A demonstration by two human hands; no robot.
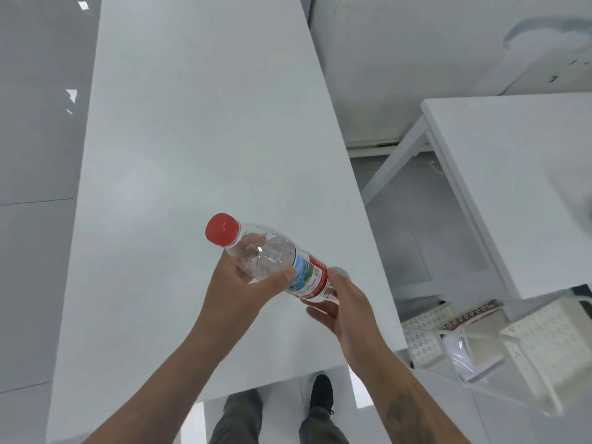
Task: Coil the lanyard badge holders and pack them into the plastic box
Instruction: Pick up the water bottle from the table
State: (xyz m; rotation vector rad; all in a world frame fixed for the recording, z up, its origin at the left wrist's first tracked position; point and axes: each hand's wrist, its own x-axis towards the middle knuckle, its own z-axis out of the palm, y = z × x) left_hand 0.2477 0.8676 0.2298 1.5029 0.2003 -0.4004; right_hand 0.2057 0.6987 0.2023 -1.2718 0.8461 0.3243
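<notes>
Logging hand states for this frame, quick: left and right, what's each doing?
Left hand: grips the upper body of the red-capped water bottle, fingers curled round it.
Right hand: holds the bottle's lower end, fingers curled under it.

Single view, head-worn wide-angle camera. It looked forward and steeply down from standing height over the near end of a long white desk, which ran away up the frame. Both hands sat close below the lens; the wearer's shoes and the floor showed past the desk edge. Straight lines bowed toward the borders.
</notes>
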